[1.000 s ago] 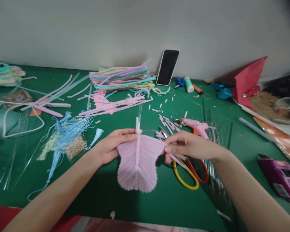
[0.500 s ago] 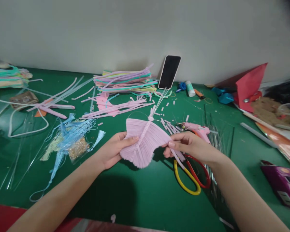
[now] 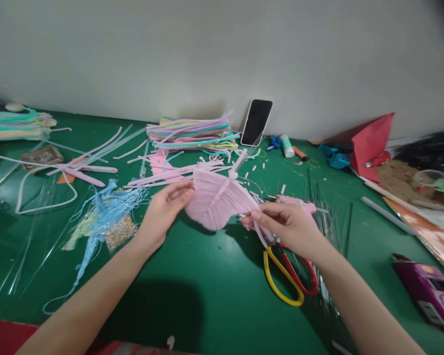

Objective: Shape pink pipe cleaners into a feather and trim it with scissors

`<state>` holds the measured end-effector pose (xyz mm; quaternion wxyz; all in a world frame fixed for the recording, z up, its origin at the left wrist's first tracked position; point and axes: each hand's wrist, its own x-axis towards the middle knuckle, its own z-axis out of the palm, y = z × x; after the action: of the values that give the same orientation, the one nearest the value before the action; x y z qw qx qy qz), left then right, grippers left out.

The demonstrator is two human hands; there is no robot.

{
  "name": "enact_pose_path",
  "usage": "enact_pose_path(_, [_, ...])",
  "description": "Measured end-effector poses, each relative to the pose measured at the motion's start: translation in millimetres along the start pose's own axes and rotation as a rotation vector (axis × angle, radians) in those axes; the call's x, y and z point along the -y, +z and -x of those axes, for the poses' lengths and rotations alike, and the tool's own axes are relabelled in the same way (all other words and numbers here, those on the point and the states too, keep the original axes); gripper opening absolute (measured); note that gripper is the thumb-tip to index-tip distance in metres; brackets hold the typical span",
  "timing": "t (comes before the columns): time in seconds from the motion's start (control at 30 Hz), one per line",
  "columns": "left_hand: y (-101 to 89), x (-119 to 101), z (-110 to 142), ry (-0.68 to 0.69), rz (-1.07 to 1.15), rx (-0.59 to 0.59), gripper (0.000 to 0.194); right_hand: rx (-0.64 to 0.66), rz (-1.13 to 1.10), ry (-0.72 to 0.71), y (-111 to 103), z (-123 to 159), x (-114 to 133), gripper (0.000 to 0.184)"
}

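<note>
I hold a pink fan-shaped piece made of pipe cleaners [image 3: 217, 199] above the green table [image 3: 214, 291]. My left hand [image 3: 165, 209] grips its left edge with the fingers closed on it. On the right edge, my right hand [image 3: 283, 224] pinches the piece, with a loose pink strand trailing from its fingers. The piece is tilted, its wire stem pointing up and to the right toward the phone [image 3: 256, 122].
Scissors with yellow and red handles [image 3: 286, 276] lie under my right wrist, next to a pink glue gun [image 3: 299, 203] and thin wires. A stack of coloured pipe cleaners [image 3: 192, 134] is at the back, blue tassels [image 3: 103, 217] at left, a purple device [image 3: 429, 291] at right.
The pink piece was lifted off the table and tilted so its stem points up and right. Both hands rose with it and moved away from me.
</note>
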<state>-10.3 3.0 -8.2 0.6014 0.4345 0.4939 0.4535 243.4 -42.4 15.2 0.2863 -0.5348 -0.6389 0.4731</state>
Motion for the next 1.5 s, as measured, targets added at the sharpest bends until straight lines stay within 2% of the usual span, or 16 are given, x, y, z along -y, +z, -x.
enact_pose_path(0.07, [-5.0,-2,-4,0.076,-0.032,-0.137,0.042,-0.186,0.266,-0.097,8,2,6,0.034])
enact_pose_path(0.17, [-13.6,1,-7,-0.058,0.081,-0.068,0.039,-0.404,0.718,-0.385,21,5,5,0.030])
enact_pose_path(0.23, [-20.5,3,-7,-0.181,0.157,0.025,0.034,-0.396,0.956,-0.643,29,9,-2,0.037])
enact_pose_path(0.3, [-27.4,3,-2,-0.184,0.103,0.033,0.030,-0.334,1.166,-0.816,36,14,-14,0.039])
enact_pose_path(0.33, [-30.1,3,3,-0.118,-0.002,0.014,0.030,-0.302,1.244,-0.867,40,16,-20,0.038])
enact_pose_path(0.4, [-32.1,5,17,0.116,-0.379,0.008,0.033,-0.237,1.322,-0.911,46,21,-32,0.035])
enact_pose_path(0.43, [-31.2,7,25,0.257,-0.610,0.042,0.035,-0.204,1.330,-0.914,48,22,-36,0.036])
enact_pose_path(0.5, [-26.9,14,41,0.418,-0.952,0.324,0.045,-0.154,1.320,-0.902,50,25,-43,0.037])
enact_pose_path(0.57, [-22.3,24,52,0.514,-1.170,0.578,0.062,-0.116,1.298,-0.874,50,27,-45,0.038])
enact_pose_path(0.63, [-20.3,35,56,0.576,-1.280,0.684,0.068,-0.081,1.246,-0.817,48,28,-44,0.036])
enact_pose_path(0.8, [-21.8,46,52,0.639,-1.315,0.683,0.069,-0.142,0.975,-0.472,52,30,-37,0.024])
enact_pose_path(0.87, [-20.8,46,51,0.638,-1.325,0.688,0.070,-0.146,0.896,-0.388,55,30,-36,0.017])
enact_pose_path(0.97, [-19.2,45,51,0.665,-1.340,0.709,0.071,-0.130,0.854,-0.394,55,29,-37,0.016])
enact_pose_path(1.17, [-22.9,46,50,0.696,-1.287,0.722,0.074,-0.119,1.098,-0.642,44,36,-37,0.030])
enact_pose_path(1.37, [-30.1,40,48,0.742,-1.345,0.740,0.075,-0.101,1.244,-0.432,64,47,-33,0.045])
enact_pose_path(1.5, [-21.8,33,50,0.779,-1.406,0.663,0.065,-0.143,1.222,-0.212,83,58,-30,0.060])
